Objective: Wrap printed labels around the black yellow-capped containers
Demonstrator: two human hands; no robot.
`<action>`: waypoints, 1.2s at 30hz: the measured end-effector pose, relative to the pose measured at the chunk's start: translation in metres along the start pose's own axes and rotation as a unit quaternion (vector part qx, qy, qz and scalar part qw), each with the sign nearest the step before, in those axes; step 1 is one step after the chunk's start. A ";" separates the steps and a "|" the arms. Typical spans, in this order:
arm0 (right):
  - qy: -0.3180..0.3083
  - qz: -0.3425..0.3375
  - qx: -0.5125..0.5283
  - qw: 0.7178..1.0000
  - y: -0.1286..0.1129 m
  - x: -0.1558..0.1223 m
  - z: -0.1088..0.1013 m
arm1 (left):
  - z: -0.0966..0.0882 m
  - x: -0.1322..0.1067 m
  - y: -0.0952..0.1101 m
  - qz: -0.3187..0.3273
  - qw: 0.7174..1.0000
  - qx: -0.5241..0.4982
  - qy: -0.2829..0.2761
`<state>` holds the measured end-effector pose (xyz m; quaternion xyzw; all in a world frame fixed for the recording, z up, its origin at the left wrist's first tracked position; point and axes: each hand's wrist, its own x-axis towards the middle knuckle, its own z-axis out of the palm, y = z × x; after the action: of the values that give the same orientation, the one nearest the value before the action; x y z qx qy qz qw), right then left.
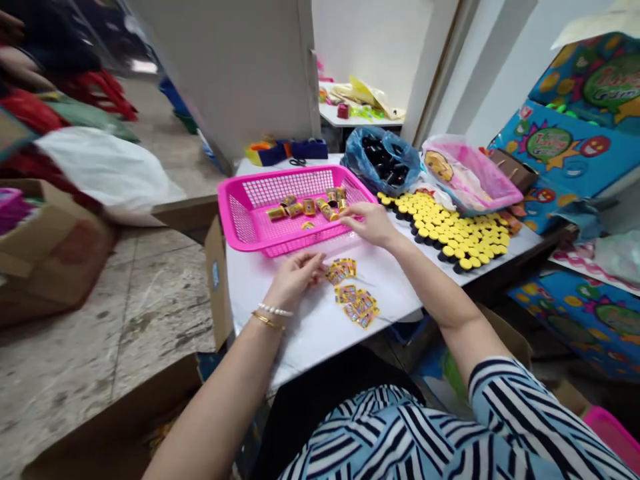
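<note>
My right hand (371, 225) reaches over the front right rim of a pink plastic basket (227, 207). Its fingers are pinched beside several small yellow-labelled canisters (309, 207) in the basket; what they hold, if anything, is hidden. Over the white table (305, 333), my left hand (299, 275) has its fingers curled together at the edge of a fanned group of small yellow printed labels (342, 269). I cannot make out what is in those fingers. A second loose pile of labels (361, 307) lies nearer the table's front edge.
Many black canisters with yellow lids (450, 227) stand packed on the right. Behind them are a blue bag of black pieces (383, 160) and a lined pink basket (505, 190). Scissors (297, 162) lie at the back. Cardboard boxes (50, 253) and printed blue cartons (560, 147) flank the table.
</note>
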<state>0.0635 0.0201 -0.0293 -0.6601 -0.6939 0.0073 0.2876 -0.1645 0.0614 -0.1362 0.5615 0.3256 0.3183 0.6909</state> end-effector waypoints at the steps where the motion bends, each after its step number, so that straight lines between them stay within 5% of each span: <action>1: 0.039 -0.010 -0.032 0.999 0.011 -0.027 -0.014 | 0.001 -0.001 0.001 0.015 1.000 0.022 -0.001; 4: 0.129 0.062 -0.202 0.969 0.055 -0.111 -0.061 | 0.000 -0.002 0.003 0.067 0.994 0.087 0.016; 6: 0.130 0.124 -0.325 0.928 0.089 -0.157 -0.085 | -0.004 0.000 0.003 0.091 0.989 0.113 0.039; 11: 0.067 0.144 -0.453 0.878 0.143 -0.220 -0.088 | -0.011 0.002 0.003 0.118 0.974 0.176 0.085; 16: 0.066 0.124 -0.438 0.888 0.142 -0.222 -0.073 | 0.006 -0.006 -0.004 0.166 0.912 0.369 0.063; 21: 0.060 0.128 -0.411 0.901 0.138 -0.209 -0.065 | 0.025 -0.012 -0.016 0.139 0.855 0.490 0.096; 30: 0.077 0.045 -0.226 0.970 0.071 -0.185 -0.028 | 0.026 -0.012 -0.020 0.161 0.851 0.490 0.093; 36: 0.061 0.040 -0.182 0.981 0.067 -0.176 -0.006 | 0.025 -0.012 -0.020 0.163 0.839 0.511 0.090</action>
<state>0.1208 -0.1359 -0.1190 -0.7278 -0.6378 -0.1480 0.2042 -0.1498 0.0344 -0.1509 0.8484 0.4065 0.2646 0.2118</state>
